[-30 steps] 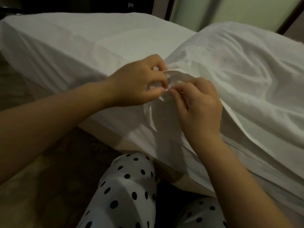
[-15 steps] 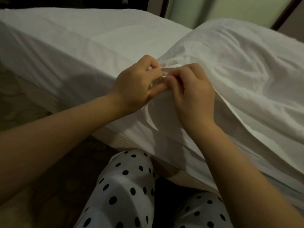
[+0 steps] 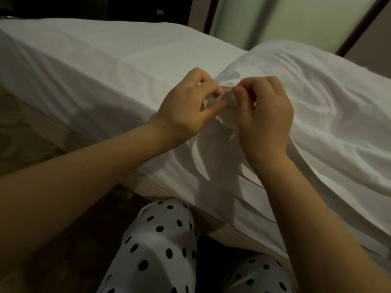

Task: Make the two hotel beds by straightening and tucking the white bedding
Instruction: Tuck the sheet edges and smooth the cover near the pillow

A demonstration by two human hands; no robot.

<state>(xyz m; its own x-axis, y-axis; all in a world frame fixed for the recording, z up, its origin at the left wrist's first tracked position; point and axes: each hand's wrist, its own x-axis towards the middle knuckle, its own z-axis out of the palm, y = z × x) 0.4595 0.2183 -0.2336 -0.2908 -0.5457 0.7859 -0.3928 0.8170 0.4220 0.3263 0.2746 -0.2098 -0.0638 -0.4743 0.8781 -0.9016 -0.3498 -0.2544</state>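
The white-sheeted bed (image 3: pixel 95 66) is spanning the view from 9 to 3 o'clock. Its sheet is lying smooth at 10 o'clock, so that part is judged done. The rumpled white duvet cover (image 3: pixel 321 106) is bulging at 2 o'clock, creased, its edge hanging over the pale wooden bed base (image 3: pixel 146 185); straightening and tucking are judged outstanding. A second bed is not showing. The left hand (image 3: pixel 186 104) and right hand (image 3: pixel 266 117) are both pinching the bunched white fabric corner (image 3: pixel 229 103) at centre. No container is showing; the cover's filling is hidden.
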